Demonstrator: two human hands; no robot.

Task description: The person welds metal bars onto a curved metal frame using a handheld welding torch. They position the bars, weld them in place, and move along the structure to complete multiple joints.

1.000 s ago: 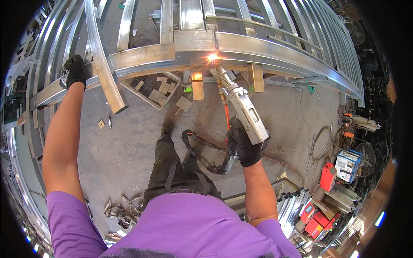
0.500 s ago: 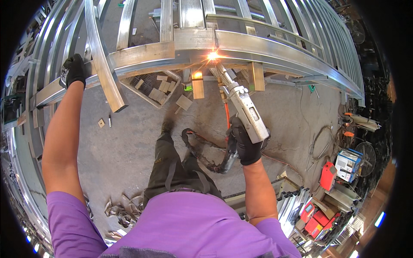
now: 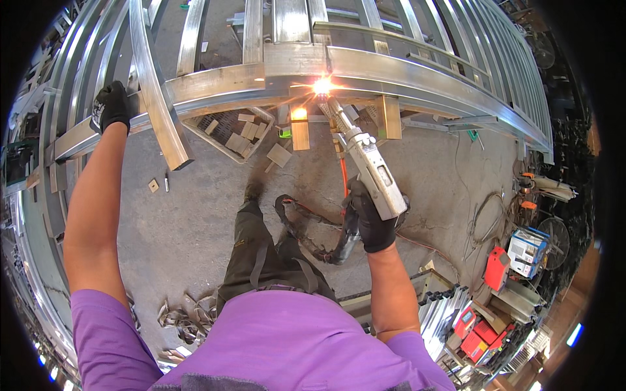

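Note:
My right hand (image 3: 369, 221), in a dark glove, is wrapped round the handle of a white welding gun (image 3: 378, 176). The gun's nozzle points up at a metal tube frame (image 3: 417, 73), where a bright flash with sparks covers the tip and the joint. Farther left, my gloved left hand (image 3: 111, 107) is closed on the frame's front rail (image 3: 78, 138). Its fingertips are partly hidden. Beside that hand a loose-looking metal tube (image 3: 153, 88) lies across the rail, its near end jutting toward me.
Under the frame a crate (image 3: 242, 156) holds small metal plates. A thick dark hose (image 3: 342, 244) hangs from the gun and loops near my legs. At the right stand a blue and white machine (image 3: 527, 251) and red boxes (image 3: 497, 268). Scrap strips (image 3: 186, 319) lie on the floor at lower left.
The flash at the joint is a little larger. The welding gun has shifted very slightly; my left hand stays in place.

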